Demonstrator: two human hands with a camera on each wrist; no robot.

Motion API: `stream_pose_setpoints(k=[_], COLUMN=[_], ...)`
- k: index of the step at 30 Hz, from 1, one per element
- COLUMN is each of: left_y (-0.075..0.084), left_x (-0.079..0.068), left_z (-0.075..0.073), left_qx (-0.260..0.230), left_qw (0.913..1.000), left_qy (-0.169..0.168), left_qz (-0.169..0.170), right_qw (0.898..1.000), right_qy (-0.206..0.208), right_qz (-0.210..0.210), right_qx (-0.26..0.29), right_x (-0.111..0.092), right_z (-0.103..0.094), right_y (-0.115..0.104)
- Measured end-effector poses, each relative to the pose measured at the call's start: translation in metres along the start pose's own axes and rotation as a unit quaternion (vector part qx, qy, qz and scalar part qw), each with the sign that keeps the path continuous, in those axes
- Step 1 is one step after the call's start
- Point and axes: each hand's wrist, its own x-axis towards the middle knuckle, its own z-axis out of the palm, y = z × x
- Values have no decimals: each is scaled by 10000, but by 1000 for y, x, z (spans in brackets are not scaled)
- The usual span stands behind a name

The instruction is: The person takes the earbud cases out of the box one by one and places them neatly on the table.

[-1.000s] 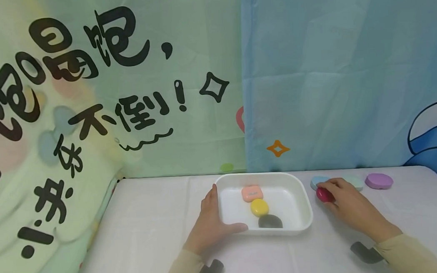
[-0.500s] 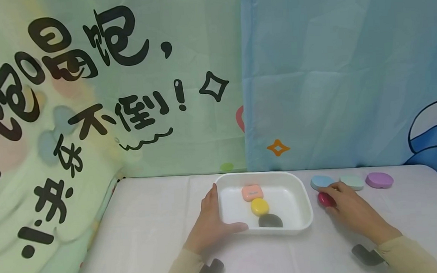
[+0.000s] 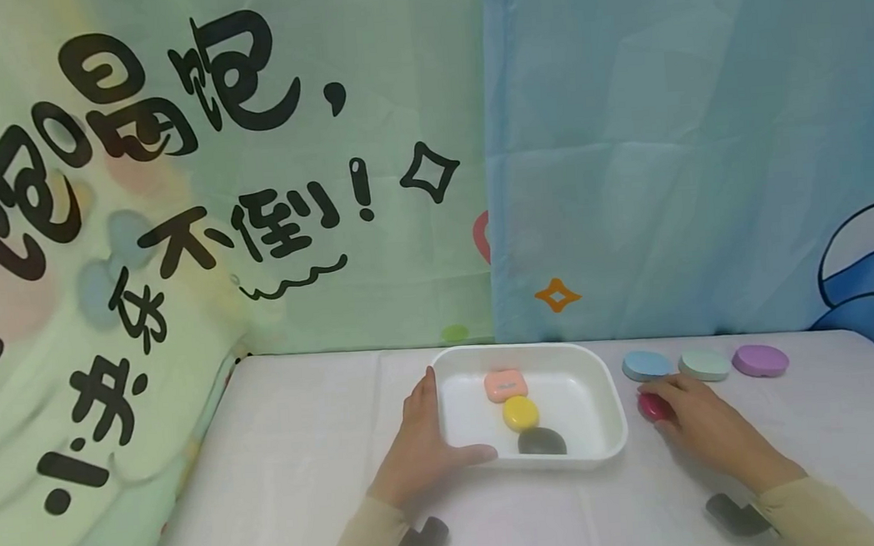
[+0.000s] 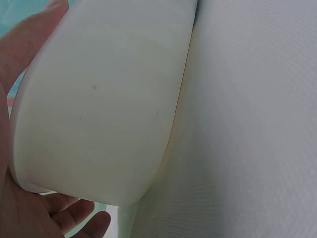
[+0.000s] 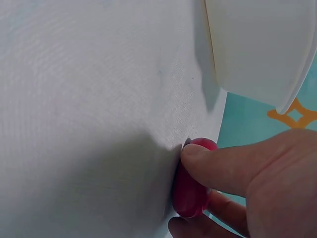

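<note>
My left hand point(image 3: 423, 445) holds the near left corner of a white rectangular tray point(image 3: 594, 380), thumb along the front rim and fingers against the left side. Inside the tray lie a peach rounded-square piece point(image 3: 505, 385), a yellow round piece point(image 3: 521, 414) and a dark grey piece point(image 3: 542, 442). To the right of the tray, my right hand point(image 3: 705, 425) pinches a glossy red oval piece point(image 3: 655, 407). In the right wrist view, the thumb presses one face of the red piece point(image 5: 190, 193), and it sits at the white cloth, seemingly touching it.
Behind the right hand, a blue oval piece point(image 3: 646, 365), a pale mint oval piece point(image 3: 705, 365) and a purple oval piece point(image 3: 760, 360) stand in a row. White cloth point(image 3: 284, 483) covers the table. A printed curtain point(image 3: 647, 151) hangs along the back edge.
The right hand has drawn the red piece slightly toward the person and to the right, so the blue and mint pieces show more. The left hand and tray stay in place.
</note>
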Motion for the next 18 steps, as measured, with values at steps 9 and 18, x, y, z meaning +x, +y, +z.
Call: stream_pose_setpoints(k=[9, 18], left_y=[1, -1], left_x=[0, 1], left_z=[0, 1], left_qx=[45, 112], left_qw=[10000, 9999], left_qy=[-29, -37], left_qz=[-7, -47], right_qw=[9994, 9990], right_qy=[-160, 365], right_qz=[303, -215], right_qx=[8, 133], right_x=[1, -2], right_z=[-6, -15], right_y=[-3, -14])
